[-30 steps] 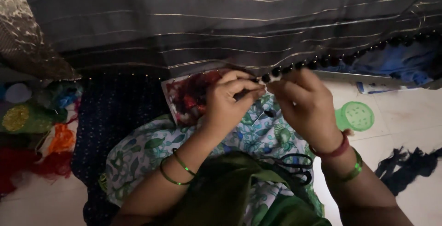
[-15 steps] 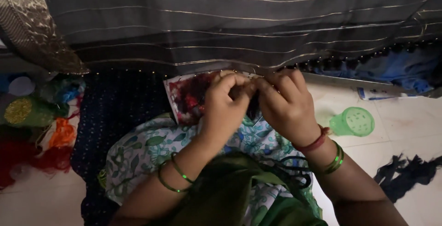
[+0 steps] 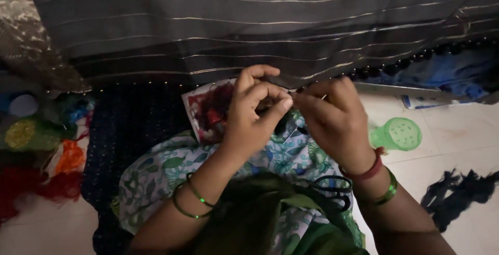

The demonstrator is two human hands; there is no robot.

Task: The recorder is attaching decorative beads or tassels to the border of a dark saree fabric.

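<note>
The left hand (image 3: 252,115) and the right hand (image 3: 332,117) meet at the edge of the dark striped cloth (image 3: 249,26), fingers pinched shut on its beaded hem. A green cup (image 3: 397,134) lies on its side nearby; I cannot tell what is inside. Black scissors (image 3: 332,187) rest on the lap.

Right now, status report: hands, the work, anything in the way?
Left hand and right hand pinched together at the beaded edge of the striped dark fabric. Black scissors on lap. Green cup beside right wrist.
</note>
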